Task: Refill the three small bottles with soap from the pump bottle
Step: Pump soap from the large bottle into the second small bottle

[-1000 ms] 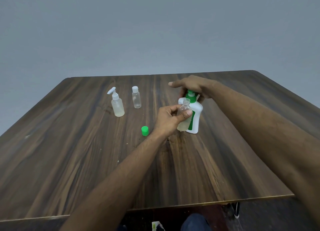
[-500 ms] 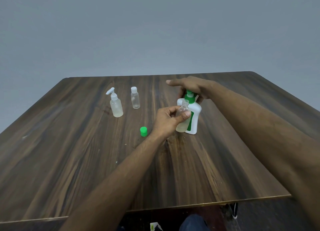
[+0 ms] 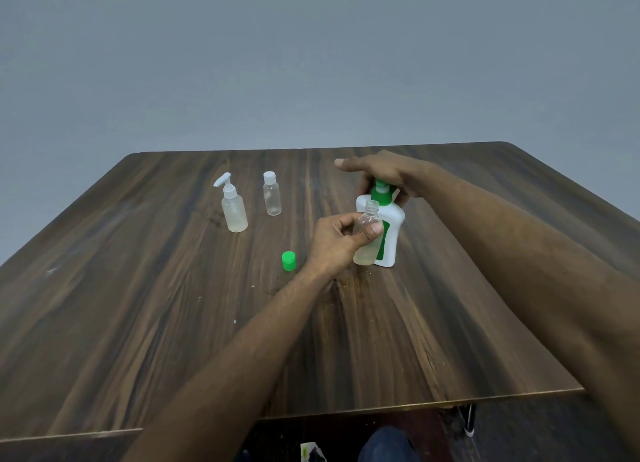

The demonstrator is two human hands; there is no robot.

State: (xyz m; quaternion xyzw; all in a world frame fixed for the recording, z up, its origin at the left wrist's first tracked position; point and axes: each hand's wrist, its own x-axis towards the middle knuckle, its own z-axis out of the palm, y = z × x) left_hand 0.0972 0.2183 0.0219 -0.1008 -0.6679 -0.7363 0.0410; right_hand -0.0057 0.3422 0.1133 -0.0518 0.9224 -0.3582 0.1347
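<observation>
Three small bottles are showing on the dark wood-grain surface (image 3: 138,323), plus one pump bottle, one loose cap, and two hands. The left hand (image 3: 337,242) is wrapping its fingers and thumb around the open bottle (image 3: 367,235), a clear, uncapped one with a bare threaded neck and a shallow layer of pale yellowish liquid sitting at its bottom. This bottle is standing upright, pressed right against the front of the pump bottle (image 3: 389,235), just right of the surface's middle.

The pump bottle is white with a green label panel and a green pump head. The right hand (image 3: 384,172) is resting on top of that pump head, index finger stretched out straight to the left; whether its grip is curling around the head cannot be told, since the other fingers are mostly hidden below the palm.

The green cap (image 3: 289,261) is lying by itself on the surface, near the left wrist. Farther back on the left, the small pump-top bottle (image 3: 233,208), frosted with a white dispenser, is standing just beside the small capped bottle (image 3: 272,194), clear with a white cap; both are upright and well apart from the hands.
</observation>
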